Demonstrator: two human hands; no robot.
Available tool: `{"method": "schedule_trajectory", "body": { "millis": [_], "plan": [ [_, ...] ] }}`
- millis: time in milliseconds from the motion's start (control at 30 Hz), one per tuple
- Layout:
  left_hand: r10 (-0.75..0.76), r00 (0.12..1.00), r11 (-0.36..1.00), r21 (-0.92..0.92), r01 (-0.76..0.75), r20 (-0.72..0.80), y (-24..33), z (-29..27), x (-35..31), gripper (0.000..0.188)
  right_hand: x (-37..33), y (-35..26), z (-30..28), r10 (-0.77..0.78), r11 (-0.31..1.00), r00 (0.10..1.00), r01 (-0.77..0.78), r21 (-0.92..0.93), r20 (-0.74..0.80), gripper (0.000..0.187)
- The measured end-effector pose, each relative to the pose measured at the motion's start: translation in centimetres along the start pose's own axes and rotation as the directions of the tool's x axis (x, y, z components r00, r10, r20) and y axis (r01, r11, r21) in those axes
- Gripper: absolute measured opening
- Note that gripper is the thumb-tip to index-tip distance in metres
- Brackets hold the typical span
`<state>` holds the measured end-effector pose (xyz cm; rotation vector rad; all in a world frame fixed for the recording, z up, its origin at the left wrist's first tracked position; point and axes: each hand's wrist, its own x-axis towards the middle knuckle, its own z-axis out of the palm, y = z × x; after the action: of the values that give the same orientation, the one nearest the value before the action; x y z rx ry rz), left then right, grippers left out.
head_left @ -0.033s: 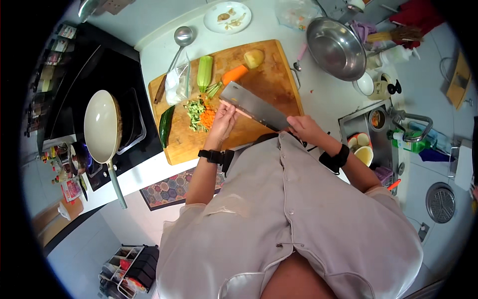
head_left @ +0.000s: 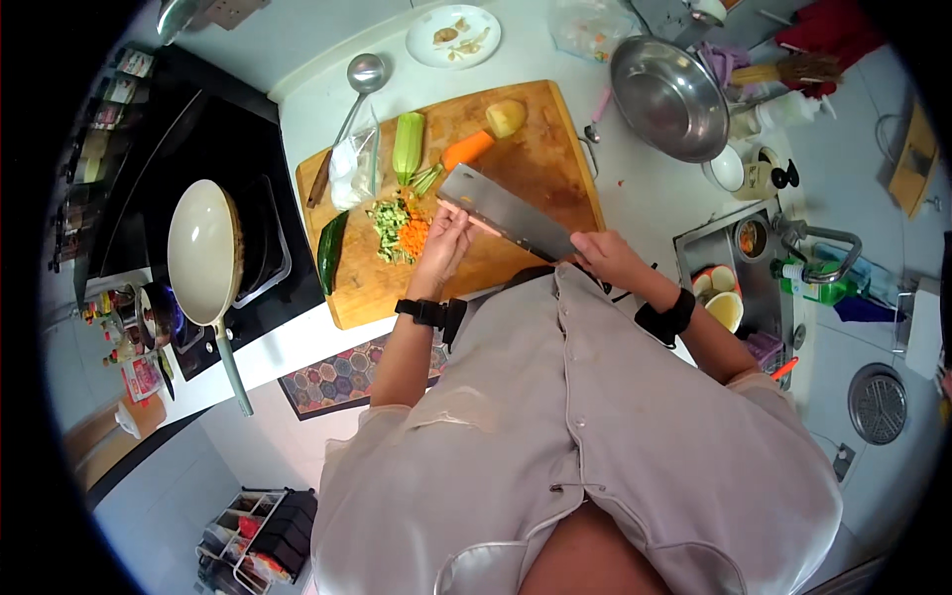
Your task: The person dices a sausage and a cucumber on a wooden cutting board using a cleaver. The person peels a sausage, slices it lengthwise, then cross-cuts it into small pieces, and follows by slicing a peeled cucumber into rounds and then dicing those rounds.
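My right hand [head_left: 607, 256] is closed round the handle of a broad cleaver [head_left: 516, 216], its blade tilted over the wooden cutting board [head_left: 550, 169]. At the blade's lower edge, the fingers of my left hand [head_left: 443, 248] pinch a thin pinkish stick [head_left: 483, 224] whose kind I cannot make out. Beside that hand lie diced green vegetable [head_left: 388, 220] and diced carrot [head_left: 413, 236]. Farther up the board are a pale green squash piece [head_left: 408, 149], a carrot piece [head_left: 466, 150] and a peeled potato [head_left: 506, 117]. A dark green cucumber piece [head_left: 331, 254] rests at the left edge.
Left of the board, a cream frying pan [head_left: 201, 248] sits at the black stove [head_left: 139, 188]. A ladle [head_left: 366, 73] and a plate with peelings [head_left: 478, 50] are behind. To the right stand a steel basin [head_left: 666, 99] and a sink [head_left: 694, 238] holding bowls.
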<state>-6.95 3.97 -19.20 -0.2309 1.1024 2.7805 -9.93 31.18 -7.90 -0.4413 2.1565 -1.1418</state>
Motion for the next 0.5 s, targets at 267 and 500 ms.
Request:
{"method": "schedule_trajectory", "body": {
  "millis": [267, 500],
  "plan": [
    [0.055, 0.995, 0.991, -0.124, -0.044, 0.088, -1.2, -1.3, -0.2, 0.021, -0.4, -0.7, 0.5, -0.005, 0.997, 0.998, 0.009, 0.073, -0.057, 0.044],
    [0.088, 0.966, 0.996, 0.051, -0.078, -0.245, 0.3, 1.4, -0.5, 0.02, -0.9, 0.7, 0.0, -0.163, 0.986, 0.949, 0.165, -0.015, -0.269, 0.04]
  ]
}}
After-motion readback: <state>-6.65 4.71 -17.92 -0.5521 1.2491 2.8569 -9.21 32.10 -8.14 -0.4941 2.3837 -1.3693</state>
